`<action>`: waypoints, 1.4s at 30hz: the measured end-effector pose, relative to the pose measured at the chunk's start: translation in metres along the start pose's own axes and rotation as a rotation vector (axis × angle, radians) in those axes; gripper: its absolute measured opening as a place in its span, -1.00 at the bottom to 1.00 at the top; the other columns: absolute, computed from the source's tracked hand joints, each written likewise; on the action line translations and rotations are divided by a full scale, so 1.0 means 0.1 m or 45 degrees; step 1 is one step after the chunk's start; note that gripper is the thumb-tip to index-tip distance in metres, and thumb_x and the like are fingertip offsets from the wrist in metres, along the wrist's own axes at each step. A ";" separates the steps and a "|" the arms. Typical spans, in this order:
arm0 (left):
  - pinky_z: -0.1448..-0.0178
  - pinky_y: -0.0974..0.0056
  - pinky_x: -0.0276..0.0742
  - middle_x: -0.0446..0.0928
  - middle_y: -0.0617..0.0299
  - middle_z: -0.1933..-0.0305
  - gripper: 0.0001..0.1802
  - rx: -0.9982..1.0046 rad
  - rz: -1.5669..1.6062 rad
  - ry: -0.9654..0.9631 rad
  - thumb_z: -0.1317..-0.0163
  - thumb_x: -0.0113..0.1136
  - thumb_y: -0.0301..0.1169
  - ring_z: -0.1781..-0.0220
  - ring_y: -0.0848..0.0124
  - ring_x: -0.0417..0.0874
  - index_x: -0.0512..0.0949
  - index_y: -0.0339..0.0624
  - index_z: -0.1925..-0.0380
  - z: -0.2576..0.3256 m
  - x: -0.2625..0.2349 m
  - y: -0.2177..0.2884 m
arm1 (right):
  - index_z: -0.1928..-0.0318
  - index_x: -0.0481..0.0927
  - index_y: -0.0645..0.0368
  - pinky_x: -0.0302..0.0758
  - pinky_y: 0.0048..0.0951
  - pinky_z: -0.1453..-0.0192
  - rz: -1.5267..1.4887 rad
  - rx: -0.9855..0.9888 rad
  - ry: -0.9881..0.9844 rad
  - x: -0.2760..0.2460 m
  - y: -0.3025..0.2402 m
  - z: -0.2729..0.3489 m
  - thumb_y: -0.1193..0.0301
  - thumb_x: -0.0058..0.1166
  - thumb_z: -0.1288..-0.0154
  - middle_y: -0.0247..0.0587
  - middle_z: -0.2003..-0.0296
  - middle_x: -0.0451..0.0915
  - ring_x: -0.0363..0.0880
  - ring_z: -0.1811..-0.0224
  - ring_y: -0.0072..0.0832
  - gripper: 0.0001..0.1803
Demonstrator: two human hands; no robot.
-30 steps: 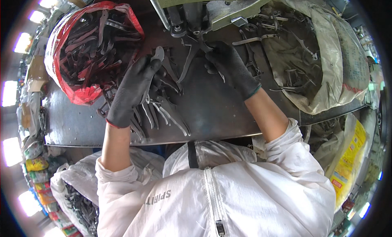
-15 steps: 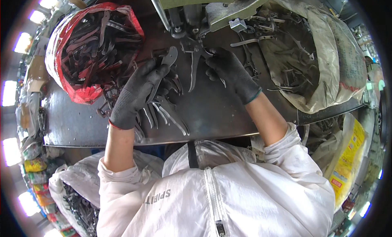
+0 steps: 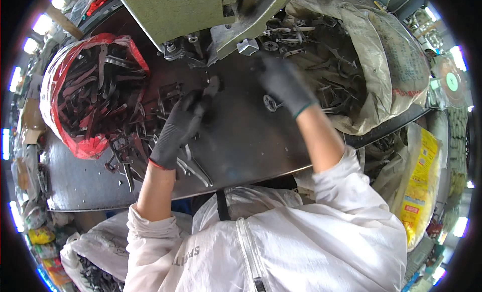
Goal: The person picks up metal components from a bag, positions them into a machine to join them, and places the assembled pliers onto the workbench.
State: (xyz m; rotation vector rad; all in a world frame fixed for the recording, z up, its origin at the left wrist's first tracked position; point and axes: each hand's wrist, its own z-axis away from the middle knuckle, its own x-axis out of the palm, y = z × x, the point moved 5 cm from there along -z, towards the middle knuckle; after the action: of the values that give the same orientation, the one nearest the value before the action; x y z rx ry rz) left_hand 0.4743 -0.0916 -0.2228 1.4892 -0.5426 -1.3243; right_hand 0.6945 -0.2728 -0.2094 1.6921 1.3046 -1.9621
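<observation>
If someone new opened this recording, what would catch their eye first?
Probably the red-rimmed bag at the left of the table, heaped with dark metal parts, and the beige sack opposite it on the right. The big green machine at the top centre also stands out. Below it are two dark-gloved hands, the left near loose metal pieces, the right motion-blurred beside the sack.

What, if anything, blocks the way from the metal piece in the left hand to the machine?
Nothing visible does. The metal piece, blurred, points from the left hand toward the machine, and the right hand is off to the right.
</observation>
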 end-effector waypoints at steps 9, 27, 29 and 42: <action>-0.41 0.16 0.43 0.61 -0.07 -0.23 -0.34 -0.103 0.123 0.206 -0.52 0.15 0.00 -0.28 0.17 0.59 0.51 -0.39 -0.31 -0.07 -0.19 -0.13 | -0.18 0.63 0.09 0.65 -0.50 0.20 -1.120 0.329 1.055 -0.61 0.69 0.41 0.45 0.16 -0.49 -0.27 0.14 0.72 0.68 0.21 -0.53 -0.71; -0.14 0.20 0.60 0.71 0.03 -0.03 -0.53 0.051 0.145 -0.048 -0.57 0.02 -0.22 -0.01 0.32 0.71 0.57 -0.41 -0.21 -0.44 -0.21 0.17 | -0.29 0.52 0.41 0.58 -0.49 0.23 -1.539 0.251 -0.058 0.44 -0.79 0.16 0.49 0.16 -0.41 -0.16 0.18 0.72 0.68 0.24 -0.52 -0.52; -0.16 0.16 0.59 0.71 -0.02 -0.05 -0.55 0.101 -0.024 -0.060 -0.56 0.02 -0.24 -0.02 0.26 0.71 0.58 -0.39 -0.20 -0.45 -0.20 0.13 | -0.28 0.54 0.40 0.59 -0.47 0.20 -1.616 0.163 -0.087 0.53 -0.81 0.15 0.49 0.17 -0.39 -0.18 0.18 0.71 0.66 0.24 -0.52 -0.52; -0.19 -0.11 0.60 0.67 -0.16 -0.06 -0.60 -0.117 -0.888 0.817 -0.40 0.20 -0.26 -0.13 -0.10 0.70 0.57 -0.12 -0.18 0.24 -1.82 0.03 | -0.33 0.45 0.40 0.57 -0.50 0.37 -1.622 0.421 -0.217 0.74 -0.66 0.19 0.53 0.07 -0.51 -0.16 0.13 0.62 0.60 0.36 -0.57 -0.56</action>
State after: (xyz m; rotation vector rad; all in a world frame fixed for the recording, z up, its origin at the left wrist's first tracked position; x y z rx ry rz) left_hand 0.3999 0.0513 -0.1346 1.9863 0.4874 -1.2332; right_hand 0.6146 -0.2228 -0.2458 0.6521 2.4088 -2.9574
